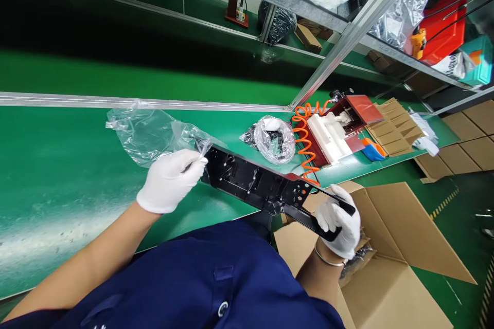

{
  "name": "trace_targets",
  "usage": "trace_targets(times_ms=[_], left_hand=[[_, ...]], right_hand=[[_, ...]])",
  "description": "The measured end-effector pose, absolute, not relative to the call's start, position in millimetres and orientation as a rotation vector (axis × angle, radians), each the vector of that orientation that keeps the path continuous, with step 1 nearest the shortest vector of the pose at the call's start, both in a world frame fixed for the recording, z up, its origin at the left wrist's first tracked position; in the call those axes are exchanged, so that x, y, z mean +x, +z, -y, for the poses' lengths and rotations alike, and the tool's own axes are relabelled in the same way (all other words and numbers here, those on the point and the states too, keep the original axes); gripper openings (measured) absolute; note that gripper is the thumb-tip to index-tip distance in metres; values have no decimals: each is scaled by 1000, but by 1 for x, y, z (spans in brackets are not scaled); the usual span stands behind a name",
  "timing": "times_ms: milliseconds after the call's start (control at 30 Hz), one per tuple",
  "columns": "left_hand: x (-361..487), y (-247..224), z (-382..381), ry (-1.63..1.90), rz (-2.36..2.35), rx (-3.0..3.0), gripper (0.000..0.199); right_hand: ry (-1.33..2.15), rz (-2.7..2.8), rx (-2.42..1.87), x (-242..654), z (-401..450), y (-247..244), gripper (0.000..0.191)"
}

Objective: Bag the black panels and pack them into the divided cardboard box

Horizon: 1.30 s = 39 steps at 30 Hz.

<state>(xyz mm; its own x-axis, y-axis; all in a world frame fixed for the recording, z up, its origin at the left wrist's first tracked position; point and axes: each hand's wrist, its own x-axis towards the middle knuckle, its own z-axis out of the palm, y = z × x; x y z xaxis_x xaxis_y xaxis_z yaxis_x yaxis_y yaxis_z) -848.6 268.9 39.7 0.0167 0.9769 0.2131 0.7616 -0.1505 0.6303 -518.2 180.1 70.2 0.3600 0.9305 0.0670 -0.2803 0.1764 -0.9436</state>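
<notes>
A long black molded part (250, 180) with ribs, holes and two prongs at its right end spans between my white-gloved hands, above the front edge of the green bench. My right hand (341, 221) grips the pronged end. At the other end, my left hand (173, 177) pinches a clear plastic bag (150, 133), closed on its film close beside the part. The bag trails left and back over the bench. Whether the left fingers also touch the black part, I cannot tell.
A ring of clear film (275, 140) lies behind the part, beside a coiled orange hose (304, 139) and a red-and-white device (332, 133). An open cardboard box (389, 221) stands at the right. A metal frame post (358, 31) rises behind the bench.
</notes>
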Motion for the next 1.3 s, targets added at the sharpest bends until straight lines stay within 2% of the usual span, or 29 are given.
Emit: trace_targets(times_ms=[133,400,767,1033,1300], left_hand=[[-845,40,-266,783,-1701,2098,32],[-847,41,-265,1248,-1567,2038,22],[-855,43,-262,1295,-1499,2195,23],[-852,40,-260,1348,-1381,2381,26],[-855,52,-250,1474,-1274,2320,16]], right_hand=[[940,760,-1046,-521,-182,73,32],[935,890,-960,-525,-174,71,37],[818,1107,-861,-521,-169,75,36],[936,835,-960,-525,-177,74,35],[1093,614,-843,-521,-180,72,35]])
